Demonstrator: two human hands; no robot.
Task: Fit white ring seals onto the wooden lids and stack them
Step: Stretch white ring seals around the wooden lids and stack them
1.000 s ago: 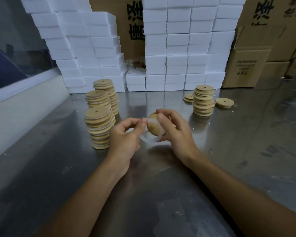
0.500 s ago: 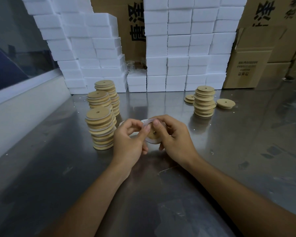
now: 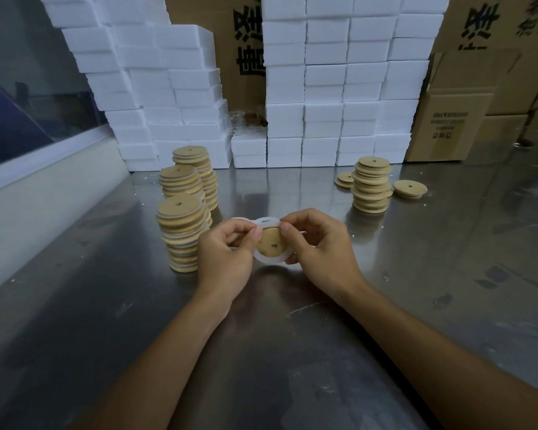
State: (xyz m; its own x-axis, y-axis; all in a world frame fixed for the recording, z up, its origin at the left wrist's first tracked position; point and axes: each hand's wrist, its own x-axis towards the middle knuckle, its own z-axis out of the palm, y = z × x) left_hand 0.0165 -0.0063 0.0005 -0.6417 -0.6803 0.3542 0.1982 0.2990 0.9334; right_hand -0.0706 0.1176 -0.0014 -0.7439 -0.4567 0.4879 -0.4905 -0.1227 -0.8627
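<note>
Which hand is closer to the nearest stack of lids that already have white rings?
The left hand. It sits right beside the nearest sealed stack, just to its right. The right hand is farther right, across the wooden lid both hands hold.

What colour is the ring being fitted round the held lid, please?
White, slightly translucent ring; head view.

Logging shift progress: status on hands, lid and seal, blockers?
Left hand and right hand both pinching white ring seal around wooden lid. Seal not fully seated. Finished stack just left; nothing blocking.
</note>
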